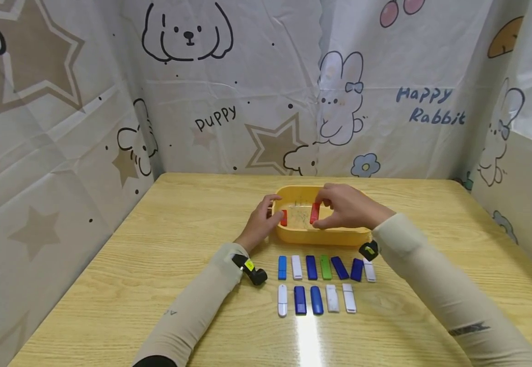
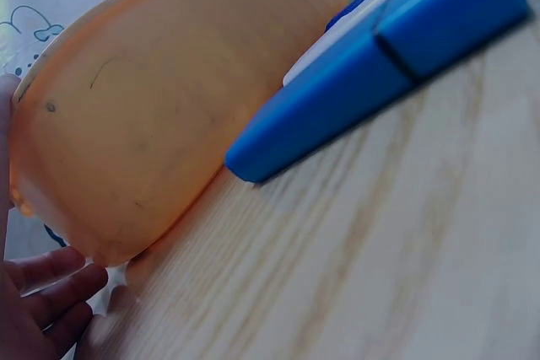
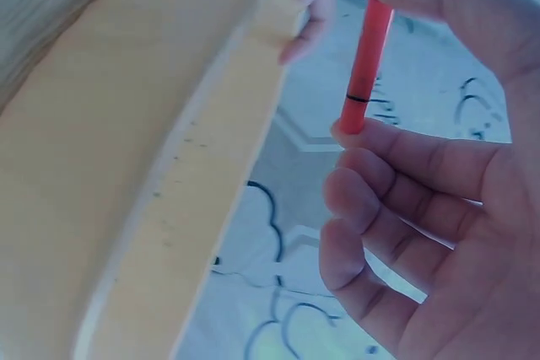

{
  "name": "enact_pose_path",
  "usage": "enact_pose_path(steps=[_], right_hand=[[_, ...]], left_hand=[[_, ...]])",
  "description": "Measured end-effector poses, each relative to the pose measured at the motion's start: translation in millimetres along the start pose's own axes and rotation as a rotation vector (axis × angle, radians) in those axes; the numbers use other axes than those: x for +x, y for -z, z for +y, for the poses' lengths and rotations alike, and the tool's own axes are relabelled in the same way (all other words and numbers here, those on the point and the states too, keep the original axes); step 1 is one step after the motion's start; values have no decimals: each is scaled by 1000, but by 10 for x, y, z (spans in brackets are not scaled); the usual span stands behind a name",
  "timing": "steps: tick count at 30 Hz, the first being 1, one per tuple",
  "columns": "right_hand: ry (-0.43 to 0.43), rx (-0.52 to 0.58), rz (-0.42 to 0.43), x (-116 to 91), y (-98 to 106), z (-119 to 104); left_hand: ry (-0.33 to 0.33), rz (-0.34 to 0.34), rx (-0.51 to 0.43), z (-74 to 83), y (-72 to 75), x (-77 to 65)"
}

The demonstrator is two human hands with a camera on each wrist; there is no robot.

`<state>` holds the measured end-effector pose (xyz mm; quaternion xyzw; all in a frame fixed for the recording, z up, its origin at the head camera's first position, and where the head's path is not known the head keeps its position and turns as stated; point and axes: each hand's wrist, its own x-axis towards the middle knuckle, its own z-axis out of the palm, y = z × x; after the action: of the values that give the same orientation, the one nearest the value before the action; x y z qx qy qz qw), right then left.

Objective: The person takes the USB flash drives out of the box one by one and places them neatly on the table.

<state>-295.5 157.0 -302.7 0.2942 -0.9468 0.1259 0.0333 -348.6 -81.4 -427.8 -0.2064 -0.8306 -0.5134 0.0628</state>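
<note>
My right hand [image 1: 346, 205] pinches a red USB stick [image 3: 364, 69] by its two ends, thumb on one end and forefinger on the other. In the head view that stick overlaps the inside of a yellow plastic bin [image 1: 323, 237]. My left hand [image 1: 260, 222] holds the bin's left end, thumb at the rim and fingers along the outer wall. A second red piece [image 1: 284, 217] shows inside the bin by my left thumb. From the left wrist, the left hand's fingers [image 2: 63, 292] lie against the bin's lower end.
Two rows of USB sticks lie before the bin. The back row includes a light blue stick [image 1: 282, 267] and a green one [image 1: 325, 267]; the front row has a white stick [image 1: 282, 300] at its left. Printed cloth [image 1: 266, 92] surrounds the wooden table [image 1: 192, 204].
</note>
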Motion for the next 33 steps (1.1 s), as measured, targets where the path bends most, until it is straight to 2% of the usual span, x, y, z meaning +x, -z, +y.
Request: enact_pose_path(steps=[8, 15, 27, 33], right_hand=[[97, -33, 55, -494, 54, -121], [151, -49, 58, -892, -69, -149], [116, -2, -4, -1324, -321, -32], [15, 5, -95, -1405, -402, -6]], left_hand=[[12, 6, -10, -2, 22, -6], [21, 0, -10, 2, 15, -7], [7, -3, -7, -30, -9, 19], [7, -4, -11, -21, 3, 6]])
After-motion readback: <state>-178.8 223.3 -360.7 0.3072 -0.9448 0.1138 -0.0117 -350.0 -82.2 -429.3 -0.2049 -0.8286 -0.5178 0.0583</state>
